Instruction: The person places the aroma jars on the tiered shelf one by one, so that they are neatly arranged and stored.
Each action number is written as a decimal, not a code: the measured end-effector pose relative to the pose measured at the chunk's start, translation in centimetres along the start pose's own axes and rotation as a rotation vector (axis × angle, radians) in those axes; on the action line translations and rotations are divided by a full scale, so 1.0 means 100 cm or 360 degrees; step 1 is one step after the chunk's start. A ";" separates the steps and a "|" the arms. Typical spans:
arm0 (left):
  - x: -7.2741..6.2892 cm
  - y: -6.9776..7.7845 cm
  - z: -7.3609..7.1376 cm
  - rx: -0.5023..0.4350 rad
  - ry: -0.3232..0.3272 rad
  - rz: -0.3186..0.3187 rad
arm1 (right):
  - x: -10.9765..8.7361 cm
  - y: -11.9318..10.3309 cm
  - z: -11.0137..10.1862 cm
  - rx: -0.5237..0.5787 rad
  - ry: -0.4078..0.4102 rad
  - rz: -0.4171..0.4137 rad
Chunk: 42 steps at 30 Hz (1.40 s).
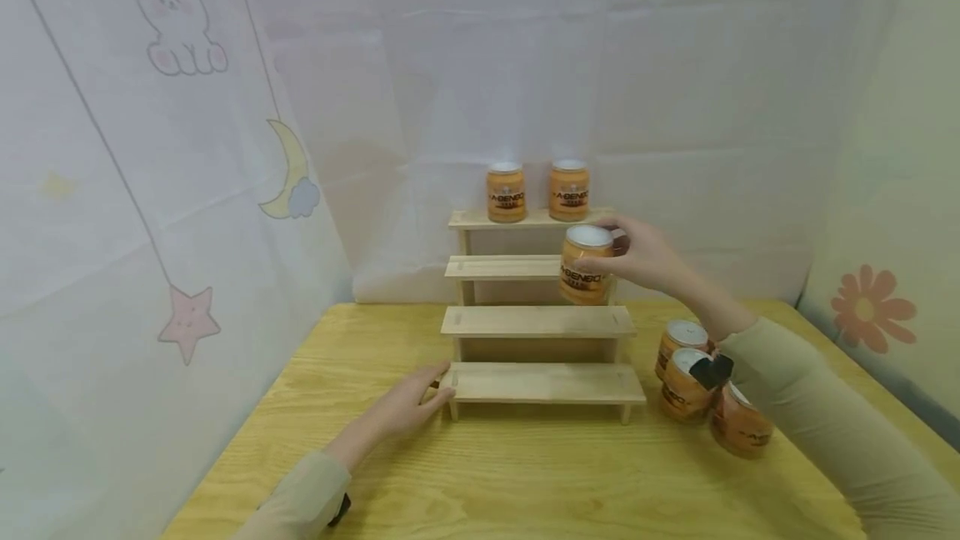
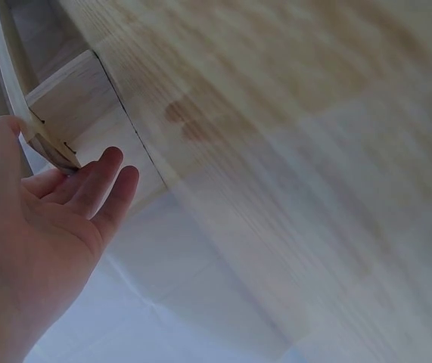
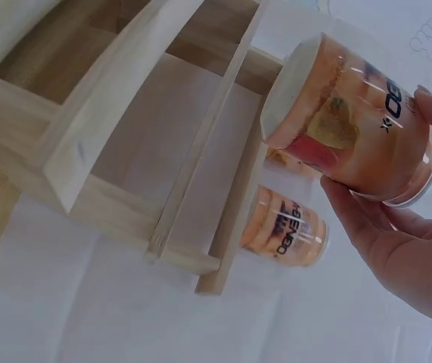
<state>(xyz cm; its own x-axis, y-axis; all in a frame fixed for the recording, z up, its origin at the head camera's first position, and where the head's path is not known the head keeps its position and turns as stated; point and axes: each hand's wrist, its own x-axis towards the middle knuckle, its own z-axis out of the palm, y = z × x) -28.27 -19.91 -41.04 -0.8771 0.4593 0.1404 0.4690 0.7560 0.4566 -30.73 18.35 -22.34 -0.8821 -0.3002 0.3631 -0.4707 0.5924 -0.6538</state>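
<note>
With our right hand, we are holding an orange can off the surface; our thumb and fingers are curling round its body, parted just by the can's width. The can is hanging in front of the right part of a wooden stand, near the second board from the top, with its pale lid facing up. In the right wrist view we are seeing dark lettering and a heart-shaped patch on its side.

With our left hand, we are pinching the left end of the lowest board between thumb and forefinger, while the other fingers are spreading loosely beside it.

On the top board, two matching cans are standing upright and apart: a left can and a right can. To the right of the stand, three more cans are clustering on the surface: a rear can, a middle can and a front can, the last partly hiding behind our right sleeve. Beyond, pale sheeting is hanging behind everything, and a printed flower is showing at the right.
</note>
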 end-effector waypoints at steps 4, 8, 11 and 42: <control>0.000 0.001 0.000 -0.0001 -0.0004 0.0001 | 0.021 -0.004 0.009 -0.0007 0.0007 -0.0007; 0.000 0.002 0.000 -0.0001 -0.0003 -0.0005 | 0.042 -0.005 0.018 -0.0019 0.0007 -0.0021; 0.001 0.003 0.000 0.0000 0.0000 -0.0002 | 0.056 -0.005 0.025 -0.0020 0.0001 -0.0043; -0.002 0.002 -0.009 -0.0051 0.0014 -0.0064 | 0.112 0.006 0.084 0.0379 0.0019 0.0061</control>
<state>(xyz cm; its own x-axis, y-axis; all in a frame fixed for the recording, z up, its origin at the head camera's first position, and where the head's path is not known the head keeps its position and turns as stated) -28.12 -20.25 -40.23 -0.8961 0.4247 0.1290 0.4300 0.7583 0.4899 -41.10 9.05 -24.25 -0.8997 -0.2715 0.3418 -0.4294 0.4098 -0.8048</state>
